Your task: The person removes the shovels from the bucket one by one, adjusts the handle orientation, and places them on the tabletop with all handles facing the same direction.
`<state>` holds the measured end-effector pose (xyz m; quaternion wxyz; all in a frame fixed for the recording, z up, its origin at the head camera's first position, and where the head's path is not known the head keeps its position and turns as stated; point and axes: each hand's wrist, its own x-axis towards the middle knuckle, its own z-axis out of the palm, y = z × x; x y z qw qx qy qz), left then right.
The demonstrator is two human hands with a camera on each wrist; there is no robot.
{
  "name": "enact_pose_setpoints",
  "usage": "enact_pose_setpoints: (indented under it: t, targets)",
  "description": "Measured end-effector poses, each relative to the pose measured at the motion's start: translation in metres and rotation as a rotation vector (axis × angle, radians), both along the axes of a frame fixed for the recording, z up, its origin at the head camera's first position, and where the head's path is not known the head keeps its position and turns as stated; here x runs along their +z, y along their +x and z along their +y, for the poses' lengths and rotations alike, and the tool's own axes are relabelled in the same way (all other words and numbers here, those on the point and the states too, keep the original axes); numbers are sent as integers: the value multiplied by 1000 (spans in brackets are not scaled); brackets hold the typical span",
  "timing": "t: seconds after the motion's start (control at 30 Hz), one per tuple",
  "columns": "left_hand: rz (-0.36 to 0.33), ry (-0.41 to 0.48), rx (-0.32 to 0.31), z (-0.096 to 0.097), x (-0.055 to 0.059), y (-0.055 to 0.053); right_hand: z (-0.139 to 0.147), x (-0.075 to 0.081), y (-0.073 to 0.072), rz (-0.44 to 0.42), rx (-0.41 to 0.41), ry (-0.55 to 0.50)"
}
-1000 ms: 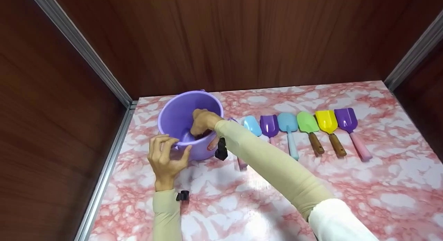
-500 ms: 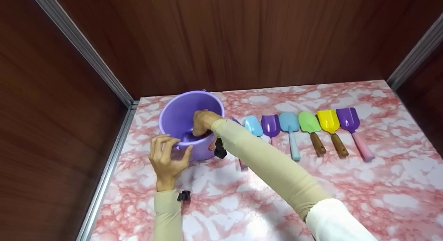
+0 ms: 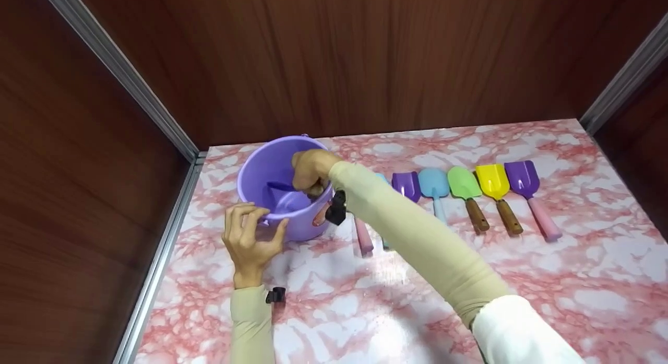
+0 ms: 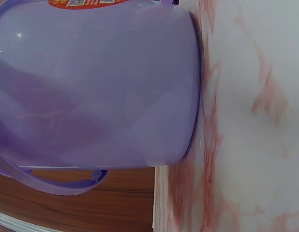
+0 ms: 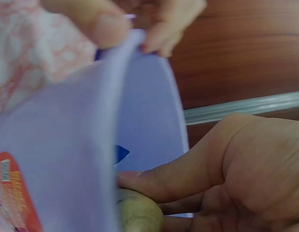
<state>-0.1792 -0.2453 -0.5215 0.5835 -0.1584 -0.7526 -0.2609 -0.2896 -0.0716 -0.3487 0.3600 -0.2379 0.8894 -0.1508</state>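
Observation:
A purple bucket (image 3: 305, 225) stands tilted-looking at the left of the marbled table. My left hand (image 3: 249, 244) grips its near rim, thumb outside and fingers over the edge. Inside the bucket mouth, my right hand (image 3: 310, 171) holds a hand shovel by its handle; the handle's rounded, yellowish-brown end (image 5: 140, 212) shows under the thumb in the right wrist view. Much of the shovel is hidden by the bucket wall and hand. A dark blue pointed tip (image 5: 121, 153) shows inside the bucket.
Right of the bucket lie several hand shovels in a row: purple (image 3: 406, 185), light blue (image 3: 433, 182), green (image 3: 463, 182), yellow (image 3: 492, 180) and another purple (image 3: 522, 177). A pink handle (image 3: 364, 236) sticks out below my right sleeve. Brown wood-grain panels (image 3: 365, 61) enclose the table.
My right hand has risen a little inside the bucket, and more of the bucket's inside shows. The right forearm now covers more of the nearest shovels. My left hand stays on the rim.

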Motion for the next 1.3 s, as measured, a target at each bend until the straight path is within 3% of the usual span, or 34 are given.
enact_pose_setpoints:
  t: [0.23, 0.47, 0.67, 0.93, 1.13, 1.3]
  targets:
    - [-7, 8, -2, 2, 2, -2, 29, 21, -8, -242, -98, -228]
    - [12, 16, 0, 3, 2, -4, 64, 20, -19, -409, -208, -486]
    - [22, 21, 0, 4, 1, -4, 90, 8, -20, -474, -276, -632]
    - [17, 21, -4, 6, 0, -5, 138, -2, -10, -555, -253, -814]
    - [11, 42, 5, 4, 1, -4, 176, -10, -1, -578, -209, -861]
    - [5, 48, 10, 6, 0, -2, 210, -18, 8, -562, -247, -868]
